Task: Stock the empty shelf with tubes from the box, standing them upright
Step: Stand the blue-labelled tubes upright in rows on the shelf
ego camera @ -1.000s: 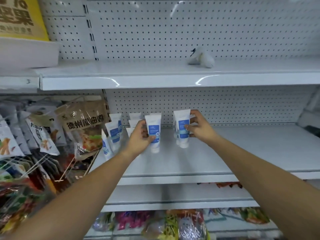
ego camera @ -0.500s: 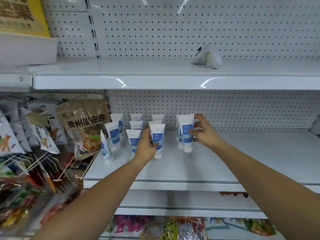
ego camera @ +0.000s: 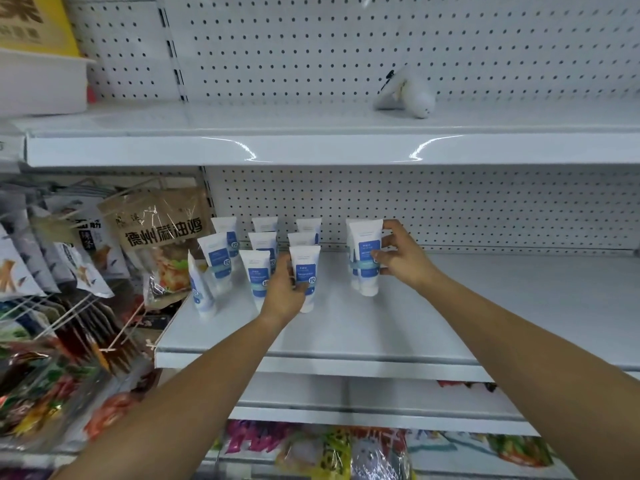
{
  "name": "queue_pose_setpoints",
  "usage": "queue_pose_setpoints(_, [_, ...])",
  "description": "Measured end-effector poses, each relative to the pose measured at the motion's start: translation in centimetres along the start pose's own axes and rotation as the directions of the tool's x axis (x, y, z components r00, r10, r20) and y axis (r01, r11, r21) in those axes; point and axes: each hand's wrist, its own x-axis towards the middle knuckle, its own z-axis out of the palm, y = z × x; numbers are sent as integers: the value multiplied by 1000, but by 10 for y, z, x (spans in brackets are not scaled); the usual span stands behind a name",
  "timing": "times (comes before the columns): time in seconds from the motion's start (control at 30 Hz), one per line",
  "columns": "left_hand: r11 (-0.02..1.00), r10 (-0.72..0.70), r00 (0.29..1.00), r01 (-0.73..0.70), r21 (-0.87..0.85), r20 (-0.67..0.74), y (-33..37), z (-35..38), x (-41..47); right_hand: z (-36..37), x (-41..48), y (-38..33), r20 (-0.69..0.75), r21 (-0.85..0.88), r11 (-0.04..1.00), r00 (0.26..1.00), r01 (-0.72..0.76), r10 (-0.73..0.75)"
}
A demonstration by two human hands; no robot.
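Since a second ago both loads have come down onto the shelf (ego camera: 381, 327), caps down: left hand (ego camera: 282, 296) fingers curl round one tube (ego camera: 306, 268), right hand (ego camera: 403, 259) fingers pinch a pair of tubes (ego camera: 363, 275) just beside; letting go seems next

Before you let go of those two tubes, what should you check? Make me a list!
1. The left-hand tube, gripped by the left hand, stands cap down on the shelf: ok.
2. The right-hand tube, gripped by the right hand, stands cap down: ok.
3. Bare shelf space on the right for more: ok.
4. The leftmost front tube stands straight: cannot tell, the wide lens bends things.
5. The box has more tubes: cannot tell, not in view.
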Motion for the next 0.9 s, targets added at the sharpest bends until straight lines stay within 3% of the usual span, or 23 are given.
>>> queue_pose_setpoints(0.9, [996,-81,997,81,39,-7,-17,-2,-3,-9,0,8,24,21,1000,1000,4,-5])
